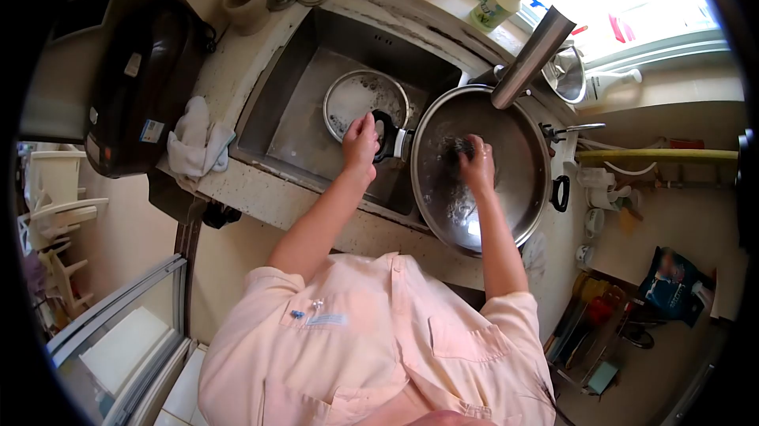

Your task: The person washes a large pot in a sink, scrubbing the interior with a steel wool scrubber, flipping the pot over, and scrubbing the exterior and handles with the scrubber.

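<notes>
A large stainless steel pan [514, 165] with black side handles lies tilted over the right part of the sink [296, 137]. My left hand [361, 148] is closed around its left black handle [387, 135]. Inside the pan, my right hand [477, 165] presses a dark scouring pad [457, 146] against the wet metal, its fingers closed on the pad. Some suds show on the pan's inner surface below that hand. In the sink stands a round metal basin [360, 94] holding foamy water, just beyond my left hand.
A thick metal faucet spout [534, 58] reaches over the pan's far rim. A spray bottle [506, 1] stands on the window ledge. White cloths [198, 137] lie on the left counter, near a dark appliance [146, 86]. Shelves with cups and utensils [609, 197] are at the right.
</notes>
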A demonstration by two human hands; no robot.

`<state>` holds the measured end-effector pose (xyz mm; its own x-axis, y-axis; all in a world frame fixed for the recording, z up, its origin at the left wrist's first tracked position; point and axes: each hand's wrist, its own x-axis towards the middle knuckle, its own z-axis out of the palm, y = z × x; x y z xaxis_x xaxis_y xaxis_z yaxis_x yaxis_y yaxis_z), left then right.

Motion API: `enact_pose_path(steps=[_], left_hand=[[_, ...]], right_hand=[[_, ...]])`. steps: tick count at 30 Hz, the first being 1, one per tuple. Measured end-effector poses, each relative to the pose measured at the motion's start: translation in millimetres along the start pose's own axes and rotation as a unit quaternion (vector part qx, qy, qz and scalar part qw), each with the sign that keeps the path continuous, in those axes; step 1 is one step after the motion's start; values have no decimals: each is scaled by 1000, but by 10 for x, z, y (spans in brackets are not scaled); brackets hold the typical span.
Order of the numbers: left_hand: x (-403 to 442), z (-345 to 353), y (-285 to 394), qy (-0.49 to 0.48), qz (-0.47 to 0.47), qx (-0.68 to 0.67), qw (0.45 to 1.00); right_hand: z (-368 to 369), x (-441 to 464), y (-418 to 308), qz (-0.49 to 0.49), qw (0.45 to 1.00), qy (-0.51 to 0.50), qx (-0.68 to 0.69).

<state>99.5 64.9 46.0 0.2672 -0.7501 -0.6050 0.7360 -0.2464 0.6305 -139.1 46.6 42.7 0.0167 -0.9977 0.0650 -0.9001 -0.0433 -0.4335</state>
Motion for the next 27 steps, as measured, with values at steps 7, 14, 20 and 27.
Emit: enact_pose_path(steps=[7, 14, 20, 27], left_hand=[[-1, 16, -37, 18, 29, 42, 999], [-137, 26, -31, 17, 45, 39, 998], [-123, -38, -112, 40, 52, 40, 997], [-57, -114, -135, -7, 62, 48, 997]], right_hand=[[-53, -271, -1317, -209, 976, 44, 45], [523, 908, -695, 0, 962, 193, 192], [74, 677, 228, 305, 944, 125, -25], [174, -10, 495, 31, 990, 21, -136]])
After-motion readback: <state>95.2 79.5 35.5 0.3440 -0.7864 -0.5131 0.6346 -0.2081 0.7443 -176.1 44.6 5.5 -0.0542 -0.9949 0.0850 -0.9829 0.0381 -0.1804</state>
